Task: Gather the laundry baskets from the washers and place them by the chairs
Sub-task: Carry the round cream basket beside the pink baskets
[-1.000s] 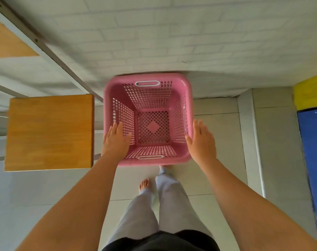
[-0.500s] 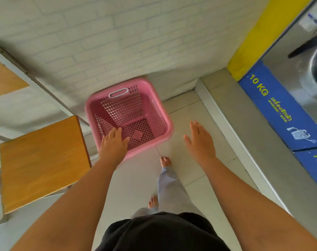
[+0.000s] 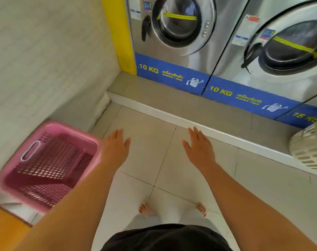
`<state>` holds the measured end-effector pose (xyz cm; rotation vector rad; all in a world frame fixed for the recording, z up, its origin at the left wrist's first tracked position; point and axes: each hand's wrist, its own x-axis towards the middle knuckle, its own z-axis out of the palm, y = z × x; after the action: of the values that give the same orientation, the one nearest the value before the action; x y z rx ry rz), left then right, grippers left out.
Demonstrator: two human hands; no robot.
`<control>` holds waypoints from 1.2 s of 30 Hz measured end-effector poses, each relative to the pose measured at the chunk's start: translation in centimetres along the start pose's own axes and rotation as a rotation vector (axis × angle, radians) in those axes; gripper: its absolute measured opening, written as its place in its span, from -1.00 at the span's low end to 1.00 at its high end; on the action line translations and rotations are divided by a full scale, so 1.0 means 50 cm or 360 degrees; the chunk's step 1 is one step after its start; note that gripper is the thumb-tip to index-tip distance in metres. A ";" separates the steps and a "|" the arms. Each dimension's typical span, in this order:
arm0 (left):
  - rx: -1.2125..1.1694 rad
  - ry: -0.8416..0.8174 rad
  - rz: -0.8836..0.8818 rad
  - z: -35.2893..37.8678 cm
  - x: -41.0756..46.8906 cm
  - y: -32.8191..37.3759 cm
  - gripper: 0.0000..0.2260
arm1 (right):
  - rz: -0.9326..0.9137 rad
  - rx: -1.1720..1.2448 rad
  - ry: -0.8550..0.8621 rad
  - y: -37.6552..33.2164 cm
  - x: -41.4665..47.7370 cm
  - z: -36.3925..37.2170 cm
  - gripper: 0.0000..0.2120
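Note:
An empty pink laundry basket (image 3: 47,165) sits on the floor at the lower left, against the white wall and beside a wooden chair seat (image 3: 4,230). My left hand (image 3: 116,147) hovers just right of its rim, fingers spread, holding nothing. My right hand (image 3: 199,147) is out over the floor tiles, also open and empty. A white slatted laundry basket (image 3: 309,149) shows at the right edge, resting on the raised step in front of the washers; part of it is cut off.
Two steel front-loading washers (image 3: 179,28) (image 3: 284,49) with blue "10 KG" base panels stand ahead on a raised grey step (image 3: 172,105). A yellow strip (image 3: 117,33) marks the corner with the white wall. My bare feet stand on pale floor tiles (image 3: 154,142).
My view has swung right from the pink basket toward the washers. Both hands have come off the pink basket, which stays on the floor by the chair. The white basket has come into view.

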<state>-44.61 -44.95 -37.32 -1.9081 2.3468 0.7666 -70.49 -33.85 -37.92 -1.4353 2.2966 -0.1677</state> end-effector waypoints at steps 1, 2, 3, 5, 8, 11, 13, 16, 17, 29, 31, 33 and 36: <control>0.0024 -0.0014 0.0069 0.011 0.004 0.043 -0.50 | 0.0062 0.0023 0.0024 0.038 -0.012 -0.012 -0.43; 0.0043 -0.0023 0.0138 0.024 0.007 0.086 -0.50 | 0.0117 0.0043 0.0048 0.076 -0.025 -0.022 -0.43; 0.0064 -0.0033 0.0206 0.039 0.008 0.129 -0.49 | 0.0170 0.0063 0.0073 0.115 -0.038 -0.033 -0.43; 0.0097 -0.0057 0.0316 0.072 0.004 0.220 -0.49 | 0.0268 0.0096 0.0127 0.195 -0.067 -0.055 -0.43; 0.0140 -0.0093 0.0447 0.132 -0.013 0.360 -0.49 | 0.0412 0.0153 0.0195 0.325 -0.114 -0.091 -0.43; 0.0145 -0.0144 0.0566 0.200 -0.041 0.502 -0.50 | 0.0542 0.0183 0.0246 0.464 -0.164 -0.125 -0.43; 0.0154 -0.0181 0.0636 0.247 -0.060 0.594 -0.49 | 0.0631 0.0210 0.0276 0.553 -0.195 -0.145 -0.42; 0.0181 -0.0240 0.0717 0.317 -0.086 0.720 -0.49 | 0.0765 0.0254 0.0315 0.674 -0.242 -0.168 -0.42; 0.0202 -0.0257 0.0754 0.339 -0.094 0.757 -0.49 | 0.0806 0.0261 0.0322 0.710 -0.257 -0.174 -0.42; 0.0371 -0.0427 0.1100 0.567 -0.083 1.170 -0.54 | 0.1271 0.0465 0.0435 1.085 -0.307 -0.242 -0.42; 0.0370 -0.0463 0.1131 0.606 -0.062 1.245 -0.53 | 0.1329 0.0496 0.0456 1.156 -0.287 -0.263 -0.42; 0.0370 -0.0499 0.1176 0.646 -0.040 1.323 -0.54 | 0.1378 0.0529 0.0467 1.226 -0.264 -0.285 -0.42; 0.0369 -0.0565 0.1195 0.690 -0.011 1.443 -0.55 | 0.1446 0.0560 0.0449 1.320 -0.225 -0.327 -0.42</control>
<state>-121.00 -21.77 -41.77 -0.6976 2.7247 0.7249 -127.76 4.33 -41.03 -0.1355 2.7197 -0.4773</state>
